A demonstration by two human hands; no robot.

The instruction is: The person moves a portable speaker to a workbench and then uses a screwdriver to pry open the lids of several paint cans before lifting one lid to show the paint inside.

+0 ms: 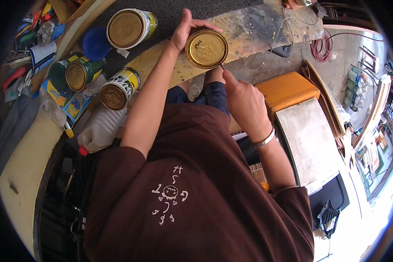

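A round can with a gold-coloured metal lid (207, 49) is in front of me, its embossed top turned up toward the camera. My left hand (184, 32) holds the can at its far left side, thumb raised and fingers curled behind the rim. At the near right of the rim is the thin metal tip of a tool (222, 66), which touches or almost touches the lid's edge. My right hand (247, 103) is closed around this tool; its handle is hidden in the fist. Most of the can's body is out of sight beneath the lid.
A paint-stained board (249, 29) lies under the can. Left of it stand a large tin (126, 28), a splattered tin (114, 96), a green-labelled tin (77, 74) and a plastic jug (100, 129). An orange wooden box (286, 90) sits near my right forearm.
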